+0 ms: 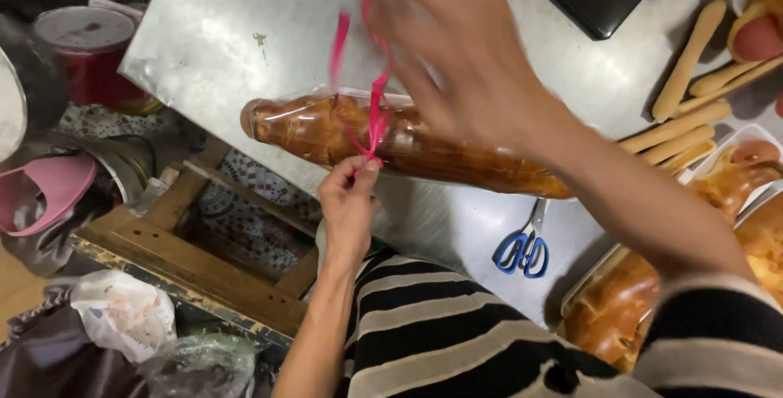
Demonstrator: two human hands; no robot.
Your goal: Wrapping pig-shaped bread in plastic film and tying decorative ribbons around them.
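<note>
A thin pink plastic ribbon (377, 112) is pinched between the closed fingertips of the left hand (349, 202), at the near edge of a long braided golden loaf wrapped in clear plastic (400, 147), which is laid on the steel table (236, 23). Beyond it, the ribbon's upper end is met by the blurred right hand (457, 47); its grip cannot be told.

Metal table (228, 31) bearing one long braided loaf in clear wrap (424, 149) — pink ribbon (375, 104) looped around it. Left hand (349, 202) pinches the ribbon at the loaf's near side; right hand (457, 47), blurred, above the loaf. Blue-handled scissors (522, 247) nearby — breadsticks (689, 59) at right.
</note>
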